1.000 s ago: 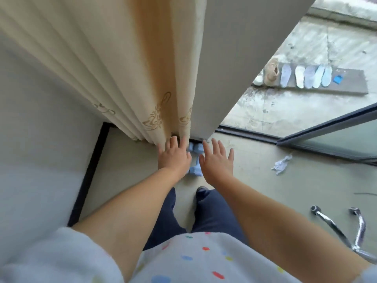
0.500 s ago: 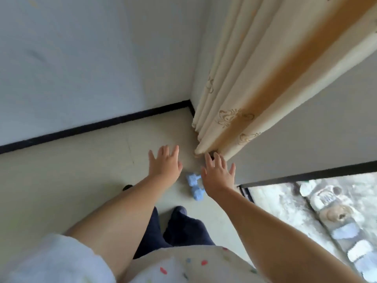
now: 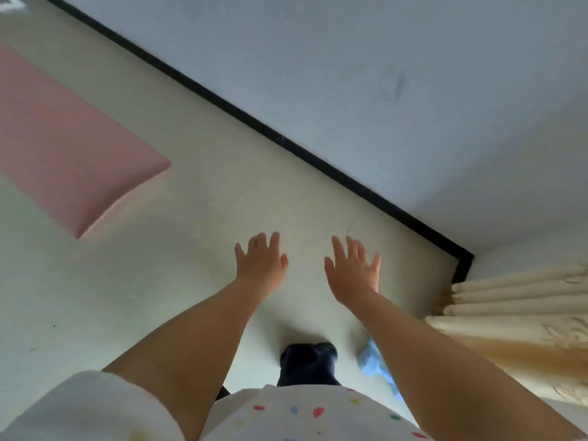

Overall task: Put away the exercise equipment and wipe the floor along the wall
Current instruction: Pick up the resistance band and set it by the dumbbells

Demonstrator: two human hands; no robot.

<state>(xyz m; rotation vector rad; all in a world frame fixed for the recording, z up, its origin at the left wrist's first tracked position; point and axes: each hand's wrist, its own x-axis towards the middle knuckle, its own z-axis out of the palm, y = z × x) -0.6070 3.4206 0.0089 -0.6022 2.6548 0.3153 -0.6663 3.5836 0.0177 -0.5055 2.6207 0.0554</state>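
Where right forearm crosses, blue dumbbell [image 3: 370,361] mostly hidden.

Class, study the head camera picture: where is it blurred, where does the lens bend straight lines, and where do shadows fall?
Head view: the pink mat and curtain are smeared at the frame's edges; the black baseboard runs slanted but shows no clear bend; soft daylight, no glare; a faint shadow surrounds the dark sock; both open hands, left hand and right hand, look fairly sharp.
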